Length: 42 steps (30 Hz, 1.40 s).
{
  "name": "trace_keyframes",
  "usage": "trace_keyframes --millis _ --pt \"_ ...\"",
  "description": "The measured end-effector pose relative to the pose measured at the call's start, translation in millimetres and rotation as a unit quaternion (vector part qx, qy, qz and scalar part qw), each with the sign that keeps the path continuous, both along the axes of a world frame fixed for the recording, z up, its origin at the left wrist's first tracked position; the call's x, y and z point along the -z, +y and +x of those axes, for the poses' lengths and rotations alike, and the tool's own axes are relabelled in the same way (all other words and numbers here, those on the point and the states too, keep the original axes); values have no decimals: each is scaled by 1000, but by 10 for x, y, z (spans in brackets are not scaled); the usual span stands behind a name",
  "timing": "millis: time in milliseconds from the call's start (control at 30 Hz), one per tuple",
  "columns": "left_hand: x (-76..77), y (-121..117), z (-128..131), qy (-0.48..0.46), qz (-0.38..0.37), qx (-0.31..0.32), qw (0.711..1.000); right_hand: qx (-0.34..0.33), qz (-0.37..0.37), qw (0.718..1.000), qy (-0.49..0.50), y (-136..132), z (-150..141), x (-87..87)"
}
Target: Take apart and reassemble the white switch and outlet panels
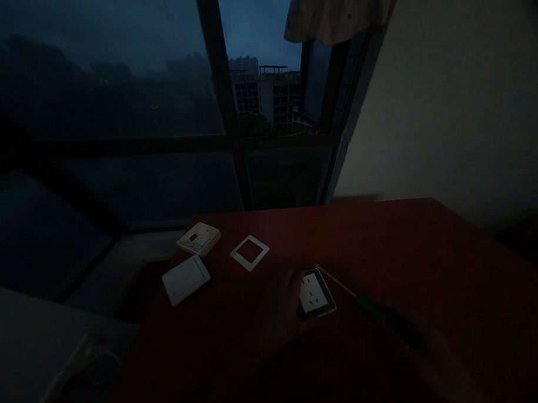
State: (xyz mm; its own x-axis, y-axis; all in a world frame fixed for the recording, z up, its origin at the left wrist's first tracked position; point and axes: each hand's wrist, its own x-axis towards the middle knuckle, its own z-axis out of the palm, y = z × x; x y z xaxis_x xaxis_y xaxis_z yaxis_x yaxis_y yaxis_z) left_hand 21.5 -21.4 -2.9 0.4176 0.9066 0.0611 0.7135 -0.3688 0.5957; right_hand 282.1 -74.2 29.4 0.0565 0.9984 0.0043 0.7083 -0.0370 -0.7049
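In the dim head view my left hand (281,310) is closed round the left side of a wall socket (314,293), which has a white slotted face and a dark border. My right hand (415,337), mostly lost in shadow, grips a screwdriver (365,304) with a green handle and a thin metal shaft. The shaft's tip is at the socket's upper edge; whether it touches a screw I cannot tell. Left of the socket lies a white square frame (236,257) with an open middle.
Toward the left edge of the reddish-brown table (362,233) lie a white switch plate (186,279) and a pale box-like plate (199,238) with a small rectangular opening. Behind the table is a window (149,182); a wall (446,101) rises at the right.
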Motion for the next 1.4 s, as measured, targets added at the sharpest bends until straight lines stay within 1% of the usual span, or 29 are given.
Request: trace_keyframes --millis 200,400,467,567,700,800,900,967,1067,1133,1200,1300,1400 --pt "-11 144 -166 -15 -7 -13 1000 11 72 997 -36 167 68 -268" --pt "-19 205 -238 -55 -26 8 998 -1 144 989 -40 401 22 -496" --pt "3 217 -246 -60 -26 8 998 -10 158 987 -38 487 -17 -536" --pt "37 229 -252 -61 -30 13 998 -41 165 984 -44 591 -56 -551" --pt "33 222 -248 -59 -32 10 998 -72 152 983 -69 660 -82 -573" --pt "11 214 -237 -61 -31 6 998 -83 160 978 -107 687 -132 -655" --pt "7 216 -225 -75 -36 10 996 -128 162 965 -161 730 -233 -791" --pt "15 222 -221 -82 -40 12 996 -145 160 950 -225 777 -327 -892" --pt "20 230 -222 -77 -38 9 996 -133 167 917 -337 878 -487 -1035" --pt "11 231 -224 -73 -40 11 996 -165 164 908 -350 959 -581 -1113" --pt "-8 226 -224 -73 -41 13 996 -208 153 907 -332 1041 -639 -1179" --pt "-49 215 -218 -80 -36 13 996 -281 130 909 -280 1137 -640 -1267" --pt "-85 209 -208 -90 -36 15 995 -378 126 894 -205 1181 -572 -1361"
